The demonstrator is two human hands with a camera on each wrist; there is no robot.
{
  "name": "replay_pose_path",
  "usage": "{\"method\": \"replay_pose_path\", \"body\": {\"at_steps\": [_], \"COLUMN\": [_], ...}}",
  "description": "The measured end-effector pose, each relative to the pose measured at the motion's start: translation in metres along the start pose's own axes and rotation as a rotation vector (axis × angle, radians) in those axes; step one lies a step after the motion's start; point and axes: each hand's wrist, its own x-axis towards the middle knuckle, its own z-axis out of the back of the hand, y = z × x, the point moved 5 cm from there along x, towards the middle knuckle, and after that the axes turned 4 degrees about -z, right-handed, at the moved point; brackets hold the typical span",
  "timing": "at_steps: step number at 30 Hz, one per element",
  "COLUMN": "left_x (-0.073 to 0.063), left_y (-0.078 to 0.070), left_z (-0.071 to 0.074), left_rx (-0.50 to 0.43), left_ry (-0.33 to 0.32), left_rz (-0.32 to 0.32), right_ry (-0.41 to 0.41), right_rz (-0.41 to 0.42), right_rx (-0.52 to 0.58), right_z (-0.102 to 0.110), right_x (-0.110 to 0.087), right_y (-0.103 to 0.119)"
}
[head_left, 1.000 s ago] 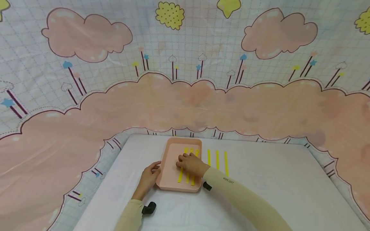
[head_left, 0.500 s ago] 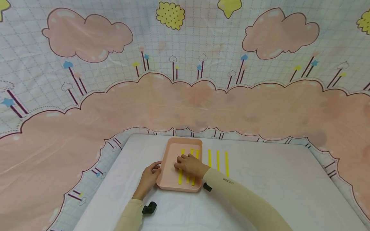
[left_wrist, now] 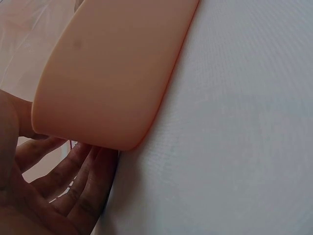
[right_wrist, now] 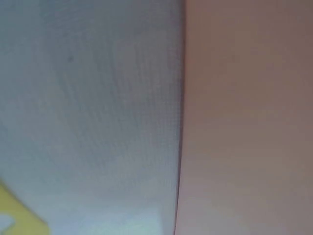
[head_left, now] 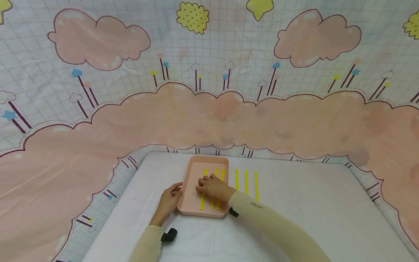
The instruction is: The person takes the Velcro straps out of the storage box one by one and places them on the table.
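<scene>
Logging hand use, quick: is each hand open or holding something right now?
Left hand: open, against the tray.
Right hand: cannot tell; partly covers the leftmost yellow strip, grip hidden.

Head view: we record soft, even, moderate light; faint, soft-edged shadow on the smooth white tabletop (head_left: 327, 207) near the long beige fabric right sleeve (head_left: 278, 225); outlines fairly crisp. Left wrist view: dim; we find the bare left hand (left_wrist: 54, 191) darkest, shaded beside the smooth peach-coloured tray (left_wrist: 112, 73). Right wrist view: hazy, out of focus throughout; we note an angular yellow patch (right_wrist: 22, 215) smeared at lower left.
</scene>
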Motion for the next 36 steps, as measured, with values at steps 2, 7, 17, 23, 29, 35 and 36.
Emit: {"method": "replay_pose_path", "body": {"at_steps": [2, 7, 17, 23, 29, 35, 36], "left_x": [0.0, 0.001, 0.004, 0.004, 0.003, 0.002, 0.002], "left_y": [-0.001, 0.0, 0.002, 0.003, 0.004, 0.006, 0.006], "left_z": [0.0, -0.001, 0.0, 0.0, 0.0, -0.002, -0.002], "left_rx": [-0.001, 0.001, -0.002, -0.002, -0.01, -0.01, -0.012], "left_ry": [-0.002, -0.008, -0.016, -0.018, -0.015, -0.009, -0.009], "left_rz": [-0.004, 0.008, 0.016, 0.009, 0.014, 0.026, 0.027], "right_ry": [-0.011, -0.104, -0.226, -0.343, -0.45, -0.525, -0.541], "right_rz": [0.005, 0.022, -0.04, -0.093, -0.126, -0.152, -0.161], "right_rx": [-0.023, -0.057, 0.028, 0.153, 0.279, 0.448, 0.486], "right_z": [0.002, 0.006, 0.032, 0.052, 0.064, 0.066, 0.066], "right_x": [-0.001, -0.004, -0.011, -0.016, -0.024, -0.033, -0.034], "right_y": [0.0, -0.004, -0.019, -0.024, -0.029, -0.033, -0.034]}}
